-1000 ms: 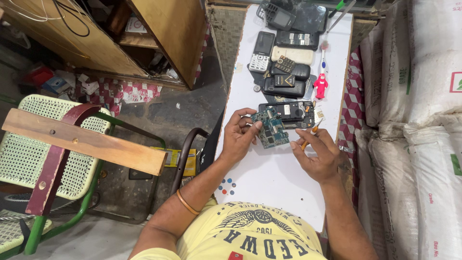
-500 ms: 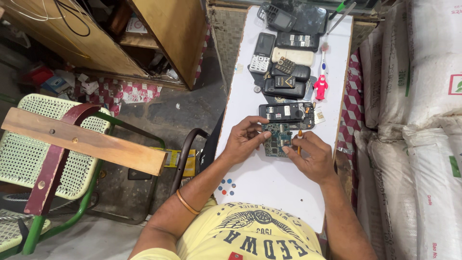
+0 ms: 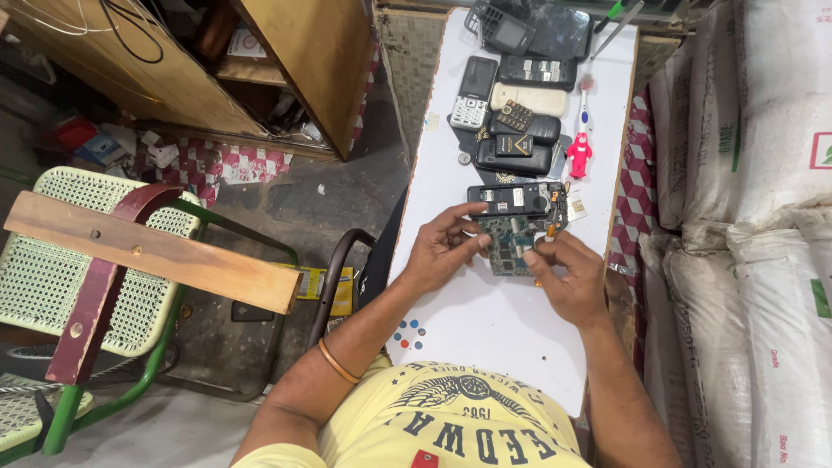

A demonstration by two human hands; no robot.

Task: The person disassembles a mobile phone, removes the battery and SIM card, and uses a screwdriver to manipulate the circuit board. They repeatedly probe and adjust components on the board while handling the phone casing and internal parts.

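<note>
We've brought the green circuit board point(image 3: 510, 245) down off the open phone shell point(image 3: 515, 198), now just above it at centre frame. Left hand point(image 3: 442, 251) pinches the board's edge; right hand point(image 3: 568, 273) grips a thin orange-tipped tool point(image 3: 548, 236). White sacks point(image 3: 745, 173) with green and red markings stack along the right.

two hands: the left hand point(image 3: 446, 247) and the right hand point(image 3: 568, 273), with one circuit board point(image 3: 507, 243) between them. one opened phone point(image 3: 517, 198) lies just beyond the fingers. farther beyond the hands, about seven phones point(image 3: 520, 130) in a heap; the exact count is hard to tell. one red figure point(image 3: 578, 156) beyond the right hand. one toothbrush point(image 3: 585, 100) past it. one chair point(image 3: 95, 260) well to the left of the left hand. one bangle point(image 3: 336, 361) on the left forearm.
</note>
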